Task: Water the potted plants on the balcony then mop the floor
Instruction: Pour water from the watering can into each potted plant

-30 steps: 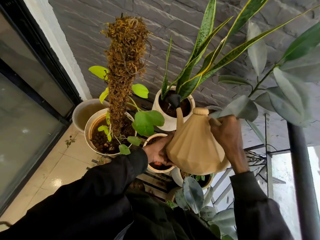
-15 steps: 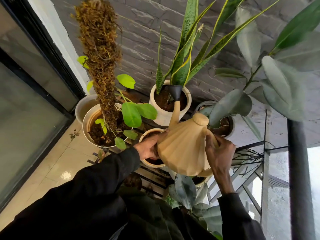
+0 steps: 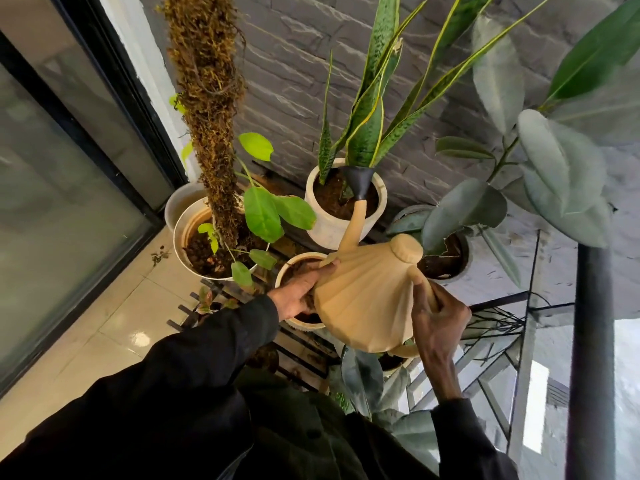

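I hold a tan ribbed watering can with both hands. My left hand supports its left side; my right hand grips the handle at its right. The can's long spout ends in a black rose over the soil of the white snake-plant pot. A moss-pole plant stands in a cream pot at left. A small cream pot sits under my left hand. A rubber plant's dark pot is at right.
A glass sliding door with a black frame lines the left. Beige floor tiles lie below it. The pots rest on a black slatted stand against a grey stone wall. A dark railing post rises at right.
The can has stayed tilted over the snake-plant pot. The view has drifted, so the pots sit lower and further right. My right hand has slid lower on the handle.
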